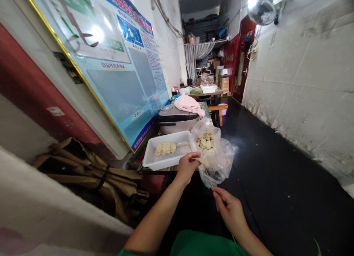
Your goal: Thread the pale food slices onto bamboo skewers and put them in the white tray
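Observation:
My left hand [187, 167] pinches a pale, thin flat slice of food [204, 161] at the edge of the table. Lower and to the right, my right hand [229, 207] grips a thin wooden skewer [209, 177], whose upper end meets the slice; whether it pierces it I cannot tell. Behind the hands an open clear plastic bag [216, 136] holds a heap of similar slices [205, 141]. To its left stands a white plastic tray [151, 162] with several loaded skewers [166, 148] lying side by side, their bare sticks pointing right.
A large lidded electric cooker [178, 124] with a pink cloth [188, 103] on top stands behind the tray. Farther back a person [205, 79] sits at another table with a white tray [208, 89]. Folded brown material [110, 178] leans at left. A fan [262, 11] hangs on the right wall.

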Tool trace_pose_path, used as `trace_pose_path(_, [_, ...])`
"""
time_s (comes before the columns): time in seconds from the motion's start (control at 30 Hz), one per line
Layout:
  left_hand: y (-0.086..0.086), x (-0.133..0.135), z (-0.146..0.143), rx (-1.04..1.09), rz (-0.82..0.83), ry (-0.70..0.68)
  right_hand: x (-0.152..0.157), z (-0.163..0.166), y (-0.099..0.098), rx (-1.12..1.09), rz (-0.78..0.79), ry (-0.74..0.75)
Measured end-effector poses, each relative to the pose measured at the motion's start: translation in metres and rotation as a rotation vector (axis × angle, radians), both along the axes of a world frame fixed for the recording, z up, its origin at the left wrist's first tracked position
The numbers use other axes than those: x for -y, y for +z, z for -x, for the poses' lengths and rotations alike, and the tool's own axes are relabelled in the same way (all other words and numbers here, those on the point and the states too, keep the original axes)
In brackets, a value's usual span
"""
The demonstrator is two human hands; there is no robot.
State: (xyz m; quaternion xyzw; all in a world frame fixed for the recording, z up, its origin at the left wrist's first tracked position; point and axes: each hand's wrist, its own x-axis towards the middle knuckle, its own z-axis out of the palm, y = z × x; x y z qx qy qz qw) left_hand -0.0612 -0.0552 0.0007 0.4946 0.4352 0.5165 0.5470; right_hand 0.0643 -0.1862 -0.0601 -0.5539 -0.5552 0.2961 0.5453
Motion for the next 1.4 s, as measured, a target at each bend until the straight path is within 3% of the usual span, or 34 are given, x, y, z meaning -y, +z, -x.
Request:
trace_pose_path(0.37, [0.001, -0.003, 0.005, 0.066, 0.196, -0.044, -0.003, -0.018, 0.010, 0.084, 0.116, 0.113])
trace_pose_path(0.67, [0.000, -0.009, 0.016, 0.200, 0.228, -0.085, -0.006, -0.017, 0.030, 0.118, 0.113, 0.152])
trace_pose_path(0.93, [0.005, -0.011, 0.024, 0.180, 0.293, -0.161, 0.000, -0.011, 0.017, 0.092, 0.109, 0.101])
trace_pose_path(1.4, [0.018, -0.004, 0.022, 0.195, 0.323, -0.243, 0.001, -0.002, -0.012, 0.132, -0.043, 0.041])
